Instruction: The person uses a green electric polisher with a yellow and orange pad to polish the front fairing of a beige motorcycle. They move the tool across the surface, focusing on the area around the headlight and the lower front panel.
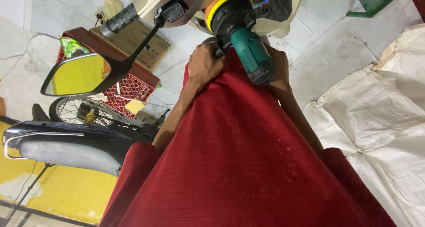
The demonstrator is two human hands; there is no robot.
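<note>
A teal and black power polisher with a yellow and orange round pad presses against the cream body panel of a scooter. My left hand grips the tool's side handle near its head. My right hand wraps the teal body from behind, mostly hidden by the tool. My red shirt fills the lower middle of the view.
The scooter's handlebar grip and side mirror stick out at the left. A red plastic crate with a cardboard box sits behind them. Another motorcycle stands at lower left. White sheeting covers the floor at right.
</note>
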